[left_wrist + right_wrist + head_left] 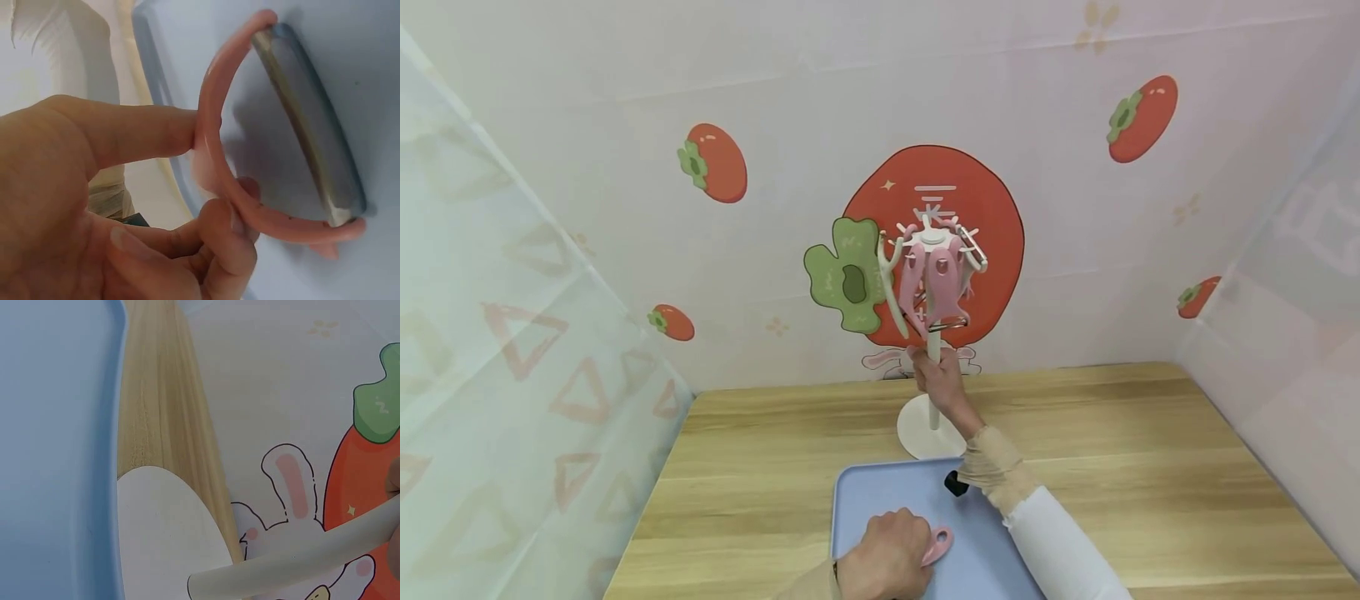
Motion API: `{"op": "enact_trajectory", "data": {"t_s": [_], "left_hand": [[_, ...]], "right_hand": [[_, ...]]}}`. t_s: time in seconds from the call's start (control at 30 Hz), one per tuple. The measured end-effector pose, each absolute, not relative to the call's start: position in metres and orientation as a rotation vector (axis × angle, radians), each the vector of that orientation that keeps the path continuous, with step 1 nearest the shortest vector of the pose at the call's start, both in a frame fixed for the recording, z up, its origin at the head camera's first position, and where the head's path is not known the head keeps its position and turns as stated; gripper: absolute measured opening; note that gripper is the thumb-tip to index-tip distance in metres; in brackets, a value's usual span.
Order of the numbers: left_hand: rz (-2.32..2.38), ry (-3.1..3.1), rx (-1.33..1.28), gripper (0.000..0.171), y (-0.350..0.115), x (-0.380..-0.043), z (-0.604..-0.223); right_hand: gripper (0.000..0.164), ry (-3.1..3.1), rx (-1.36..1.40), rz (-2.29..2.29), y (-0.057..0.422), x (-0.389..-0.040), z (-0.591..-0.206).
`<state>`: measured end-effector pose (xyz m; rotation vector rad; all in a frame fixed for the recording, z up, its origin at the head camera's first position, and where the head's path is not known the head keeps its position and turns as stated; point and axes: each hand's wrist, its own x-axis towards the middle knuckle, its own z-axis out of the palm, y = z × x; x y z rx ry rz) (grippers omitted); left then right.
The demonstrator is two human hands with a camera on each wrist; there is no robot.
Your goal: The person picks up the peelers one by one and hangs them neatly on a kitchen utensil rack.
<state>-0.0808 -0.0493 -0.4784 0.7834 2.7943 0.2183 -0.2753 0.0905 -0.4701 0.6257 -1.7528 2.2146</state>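
Note:
My left hand (887, 550) pinches a pink peeler (209, 119) between thumb and fingers, low over the blue tray (872, 492). Its curved pink fork and metal blade (309, 125) face the tray in the left wrist view; the handle end (942, 540) pokes out past my hand in the head view. Farther off, my right hand (946, 385) grips the white pole (294, 565) of an upright stand with a round base (169, 531). Pink peelers (944, 279) hang from the stand's hooked top (932, 237), with white ones at its left and right sides.
The wooden table (752, 475) reaches back to a wall cloth (775, 275) printed with red fruits. Side cloths stand at left and right. The stand's base is just behind the tray's far edge. My right sleeve (1060, 542) crosses the tray's right side.

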Motion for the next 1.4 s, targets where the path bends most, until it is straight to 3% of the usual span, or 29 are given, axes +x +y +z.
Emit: {"op": "enact_trajectory", "data": {"t_s": [0.53,0.87,1.4], "left_hand": [[0.354,2.938,0.87,0.026,-0.064,-0.095,-0.456],[0.835,2.792,0.904,0.004,-0.067,-0.115,-0.446],[0.969,2.867,0.88,0.023,-0.072,-0.124,-0.432]], "right_hand": [[0.054,-1.75,0.62,2.219,0.09,-0.274,-0.471],[0.053,-1.76,0.639,2.199,0.091,-0.277,-0.472],[0.053,-1.736,0.62,2.222,0.089,-0.275,-0.472]]}}
